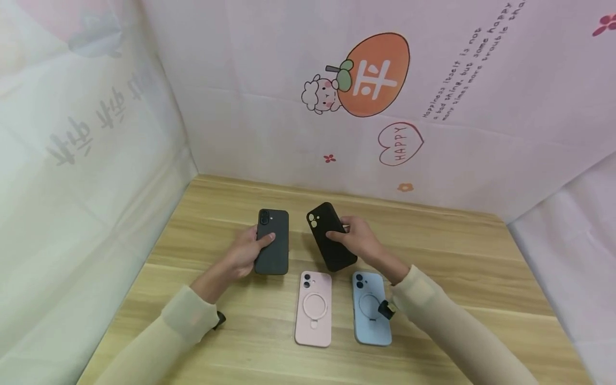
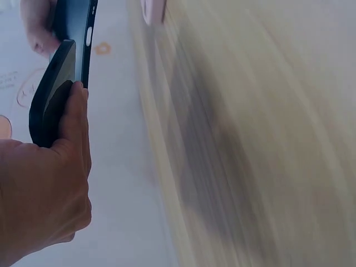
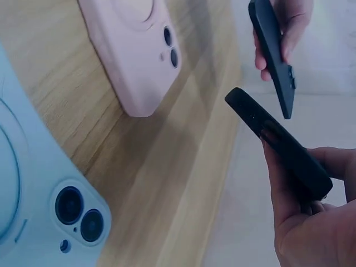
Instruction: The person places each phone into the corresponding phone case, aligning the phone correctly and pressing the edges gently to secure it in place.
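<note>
My left hand (image 1: 244,251) grips a dark phone (image 1: 272,256) by its side edges, thumb lying on the back, camera end away from me. To its right, my right hand (image 1: 360,236) holds a black phone case (image 1: 332,248), tilted, with its thumb across the back. Pale light shows through the case's camera cutouts. Both are held above the table, and a gap separates them in the head view. In the right wrist view, the case (image 3: 275,142) appears edge-on, below the phone (image 3: 272,50). The left wrist view shows a slot in the case's side (image 2: 85,55).
A pink phone-shaped piece (image 1: 305,329) and a light blue one (image 1: 372,334), each with a ring on its back, lie side by side on the wood-grain table (image 1: 255,342). Printed white cloth (image 1: 269,133) hangs behind the table and at both sides.
</note>
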Demonstrator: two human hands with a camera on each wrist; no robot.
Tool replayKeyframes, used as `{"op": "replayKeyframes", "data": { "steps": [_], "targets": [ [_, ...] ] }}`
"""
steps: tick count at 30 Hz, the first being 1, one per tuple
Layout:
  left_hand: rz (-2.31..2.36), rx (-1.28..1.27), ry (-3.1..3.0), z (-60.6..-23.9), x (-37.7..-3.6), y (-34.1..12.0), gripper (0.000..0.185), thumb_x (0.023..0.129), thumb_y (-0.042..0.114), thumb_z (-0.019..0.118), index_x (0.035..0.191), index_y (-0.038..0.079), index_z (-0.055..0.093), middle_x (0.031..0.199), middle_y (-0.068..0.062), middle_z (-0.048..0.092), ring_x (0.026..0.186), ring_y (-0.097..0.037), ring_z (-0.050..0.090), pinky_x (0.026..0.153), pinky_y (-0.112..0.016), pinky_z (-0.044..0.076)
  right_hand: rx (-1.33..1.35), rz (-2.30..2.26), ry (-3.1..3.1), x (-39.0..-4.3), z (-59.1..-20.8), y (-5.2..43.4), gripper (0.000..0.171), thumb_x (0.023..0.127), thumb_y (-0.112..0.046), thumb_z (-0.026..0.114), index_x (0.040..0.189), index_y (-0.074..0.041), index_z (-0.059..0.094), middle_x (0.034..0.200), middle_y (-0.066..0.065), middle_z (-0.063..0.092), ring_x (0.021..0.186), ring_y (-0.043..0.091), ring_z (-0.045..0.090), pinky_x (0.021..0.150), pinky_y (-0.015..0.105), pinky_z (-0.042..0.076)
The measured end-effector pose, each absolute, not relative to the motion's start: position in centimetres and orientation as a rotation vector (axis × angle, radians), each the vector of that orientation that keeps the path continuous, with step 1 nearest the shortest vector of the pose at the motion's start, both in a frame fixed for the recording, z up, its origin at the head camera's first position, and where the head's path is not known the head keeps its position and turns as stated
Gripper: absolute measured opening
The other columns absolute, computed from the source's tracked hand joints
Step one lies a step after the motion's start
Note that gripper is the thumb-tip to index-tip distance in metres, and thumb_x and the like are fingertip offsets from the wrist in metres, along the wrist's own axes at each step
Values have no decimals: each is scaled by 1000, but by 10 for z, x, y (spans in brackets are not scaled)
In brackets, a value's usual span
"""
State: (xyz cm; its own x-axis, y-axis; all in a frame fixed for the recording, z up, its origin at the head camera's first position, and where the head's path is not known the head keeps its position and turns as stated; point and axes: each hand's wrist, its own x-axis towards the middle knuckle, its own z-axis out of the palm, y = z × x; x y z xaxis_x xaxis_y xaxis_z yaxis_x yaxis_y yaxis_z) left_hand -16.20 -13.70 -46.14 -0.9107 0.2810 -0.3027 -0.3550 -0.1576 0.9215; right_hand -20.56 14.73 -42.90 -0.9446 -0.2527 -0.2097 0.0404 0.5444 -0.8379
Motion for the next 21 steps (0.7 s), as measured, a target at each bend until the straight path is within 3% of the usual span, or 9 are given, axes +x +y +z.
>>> {"op": "replayKeyframes", "data": {
  "steps": [15,21],
  "targets": [
    [2167,-15,1562,-456,-129,-98,46,114,8,43,155,-8,32,137,-35,61,118,-37,70,98,-47,61,-240,-1590,2222,-176,-397,159,35,100,-4,69,130,12,63,103,21,79,94,25,79,81,37,67],
    [2184,-20,1557,-454,-118,-84,48,114,9,45,157,-7,32,145,-28,58,131,-35,63,103,-40,59,-201,-1695,2132,-168,-389,155,34,100,0,67,131,14,60,102,20,79,90,19,79,79,33,66]
  ]
}}
